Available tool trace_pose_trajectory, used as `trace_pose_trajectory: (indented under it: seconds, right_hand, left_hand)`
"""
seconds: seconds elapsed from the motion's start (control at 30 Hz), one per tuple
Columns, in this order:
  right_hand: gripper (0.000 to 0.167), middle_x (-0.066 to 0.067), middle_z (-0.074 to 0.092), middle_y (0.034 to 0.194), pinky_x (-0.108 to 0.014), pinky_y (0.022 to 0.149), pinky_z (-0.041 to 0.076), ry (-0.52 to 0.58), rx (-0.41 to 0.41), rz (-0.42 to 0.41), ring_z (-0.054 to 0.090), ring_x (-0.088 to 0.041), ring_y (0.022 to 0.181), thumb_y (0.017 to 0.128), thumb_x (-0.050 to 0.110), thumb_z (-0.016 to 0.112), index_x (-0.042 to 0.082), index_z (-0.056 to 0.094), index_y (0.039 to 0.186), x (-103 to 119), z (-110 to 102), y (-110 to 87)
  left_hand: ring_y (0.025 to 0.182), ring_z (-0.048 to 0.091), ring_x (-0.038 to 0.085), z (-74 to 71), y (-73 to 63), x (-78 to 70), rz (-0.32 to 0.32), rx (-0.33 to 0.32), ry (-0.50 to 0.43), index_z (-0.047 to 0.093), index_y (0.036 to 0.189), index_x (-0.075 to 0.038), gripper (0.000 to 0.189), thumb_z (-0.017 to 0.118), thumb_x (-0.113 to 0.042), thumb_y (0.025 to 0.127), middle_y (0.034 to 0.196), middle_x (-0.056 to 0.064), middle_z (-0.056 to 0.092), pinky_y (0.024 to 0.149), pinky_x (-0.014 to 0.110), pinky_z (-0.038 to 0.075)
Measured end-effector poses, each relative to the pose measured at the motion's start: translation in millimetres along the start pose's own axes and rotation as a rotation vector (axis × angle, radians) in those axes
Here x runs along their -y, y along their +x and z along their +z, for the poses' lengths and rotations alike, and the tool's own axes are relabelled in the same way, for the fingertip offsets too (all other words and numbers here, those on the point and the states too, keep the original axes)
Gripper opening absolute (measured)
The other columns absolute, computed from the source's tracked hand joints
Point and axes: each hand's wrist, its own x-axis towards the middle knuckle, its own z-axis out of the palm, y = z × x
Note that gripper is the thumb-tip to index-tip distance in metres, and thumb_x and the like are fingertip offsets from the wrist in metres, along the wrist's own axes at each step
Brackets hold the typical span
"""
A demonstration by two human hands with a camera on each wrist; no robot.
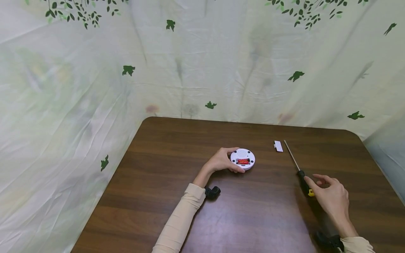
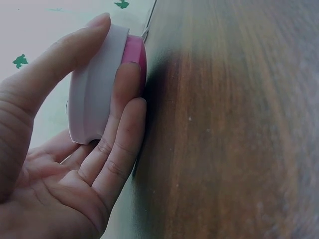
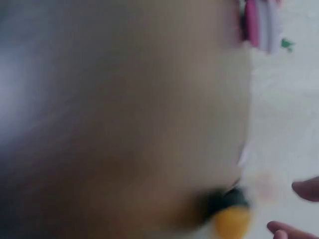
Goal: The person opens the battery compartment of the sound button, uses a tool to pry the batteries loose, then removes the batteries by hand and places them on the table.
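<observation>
At lower right the right hand (image 1: 334,196) has thumb and fingers apart, holding nothing — just beside the fat end of the screwdriver (image 1: 300,173), which points up and left — while the left hand (image 1: 220,161), mid-frame, grips the white disc (image 1: 243,154).

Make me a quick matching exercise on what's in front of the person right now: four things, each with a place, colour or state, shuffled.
Things:
1. Round white device
2. Batteries
3. Small white cover
4. Screwdriver

Matches:
A. Lying near the tip of a tool's metal shaft
B. Black handle with a yellow end
C. Gripped by the left hand
D. Red, seated in an open compartment

Right pairs: 1-C, 2-D, 3-A, 4-B
</observation>
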Motion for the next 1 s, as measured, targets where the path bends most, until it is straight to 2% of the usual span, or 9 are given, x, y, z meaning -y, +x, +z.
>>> trace_pose_trajectory:
  seconds: [0.07, 0.13, 0.23, 0.3, 0.4, 0.47, 0.5, 0.7, 1.0]
  right_hand:
    - [0.041, -0.009, 0.069, 0.093, -0.03, 0.065, 0.037, 0.029, -0.035, -0.099, 0.059, -0.015, 0.078, 0.095, 0.043, 0.073, 0.009, 0.077, 0.117, 14.4, 0.6, 3.2]
    - [0.034, -0.006, 0.065, 0.09, -0.027, 0.062, 0.036, 0.088, -0.021, -0.198, 0.054, -0.008, 0.072, 0.097, 0.037, 0.073, 0.01, 0.078, 0.118, 32.0, 4.1, 6.9]
    - [0.033, -0.003, 0.058, 0.085, -0.025, 0.055, 0.036, 0.232, 0.103, -0.293, 0.045, -0.002, 0.065, 0.098, 0.034, 0.074, 0.012, 0.076, 0.123, 60.1, 17.4, 14.2]
    - [0.036, -0.005, 0.066, 0.091, -0.019, 0.057, 0.042, 0.324, 0.22, -0.325, 0.052, 0.003, 0.069, 0.099, 0.034, 0.072, 0.012, 0.074, 0.127, 75.8, 32.1, 20.1]
    - [0.037, -0.013, 0.076, 0.108, -0.015, 0.069, 0.05, 0.414, 0.371, -0.325, 0.063, 0.005, 0.083, 0.099, 0.033, 0.072, 0.01, 0.074, 0.127, 93.8, 56.2, 28.6]
    - [0.035, -0.016, 0.076, 0.119, -0.015, 0.076, 0.052, 0.436, 0.428, -0.323, 0.067, 0.003, 0.09, 0.099, 0.031, 0.072, 0.008, 0.075, 0.126, 101.4, 70.8, 33.3]
    - [0.033, -0.017, 0.077, 0.115, -0.016, 0.073, 0.051, 0.444, 0.441, -0.322, 0.065, 0.001, 0.087, 0.098, 0.03, 0.073, 0.007, 0.076, 0.123, 104.5, 77.0, 35.2]
    - [0.022, -0.007, 0.066, 0.078, -0.022, 0.055, 0.038, 0.421, 0.411, -0.343, 0.049, -0.006, 0.066, 0.092, 0.022, 0.081, 0.005, 0.08, 0.106, 114.0, 94.8, 40.4]
    - [0.023, -0.01, 0.074, 0.085, -0.021, 0.056, 0.044, 0.339, 0.461, -0.356, 0.054, -0.008, 0.066, 0.088, 0.019, 0.084, -0.001, 0.078, 0.098, 120.0, 91.2, 48.2]
  left_hand:
    - [0.065, 0.074, 0.017, -1.5, -0.7, 0.2, 0.001, -0.003, 0.002, 0.054, 0.15, -0.01, 0.093, 0.097, -0.009, 0.068, 0.125, 0.014, 0.069, 0.064, 0.033, 0.063]
    - [0.064, 0.074, 0.017, -3.1, -1.7, 0.3, -0.001, -0.009, 0.004, 0.054, 0.15, -0.01, 0.093, 0.097, -0.009, 0.068, 0.124, 0.013, 0.069, 0.063, 0.032, 0.063]
    - [0.065, 0.074, 0.017, -5.2, -2.8, 0.4, -0.006, -0.018, 0.003, 0.054, 0.151, -0.01, 0.094, 0.097, -0.009, 0.068, 0.125, 0.013, 0.069, 0.064, 0.032, 0.063]
    - [0.065, 0.074, 0.018, -5.7, -2.9, 0.8, -0.005, -0.022, 0.003, 0.054, 0.15, -0.009, 0.094, 0.098, -0.01, 0.068, 0.125, 0.013, 0.069, 0.064, 0.032, 0.063]
    - [0.068, 0.073, 0.016, -4.6, -1.6, 2.5, 0.013, -0.016, 0.025, 0.055, 0.15, -0.01, 0.092, 0.098, -0.013, 0.068, 0.124, 0.009, 0.069, 0.064, 0.031, 0.062]
    - [0.069, 0.072, 0.016, -3.1, -0.8, 3.6, 0.027, -0.005, 0.036, 0.055, 0.149, -0.011, 0.092, 0.098, -0.015, 0.069, 0.121, 0.007, 0.07, 0.065, 0.031, 0.062]
    - [0.07, 0.072, 0.015, -2.5, -0.9, 3.8, 0.031, -0.001, 0.049, 0.055, 0.15, -0.011, 0.092, 0.098, -0.017, 0.069, 0.12, 0.006, 0.07, 0.065, 0.031, 0.062]
    - [0.068, 0.072, 0.016, 1.5, -1.5, 2.2, 0.03, 0.008, 0.056, 0.054, 0.15, -0.011, 0.092, 0.098, -0.016, 0.069, 0.12, 0.008, 0.069, 0.064, 0.031, 0.062]
    - [0.068, 0.07, 0.014, 0.2, -2.3, 0.4, 0.038, -0.006, 0.086, 0.054, 0.15, -0.01, 0.093, 0.098, -0.016, 0.069, 0.124, 0.01, 0.069, 0.064, 0.028, 0.061]
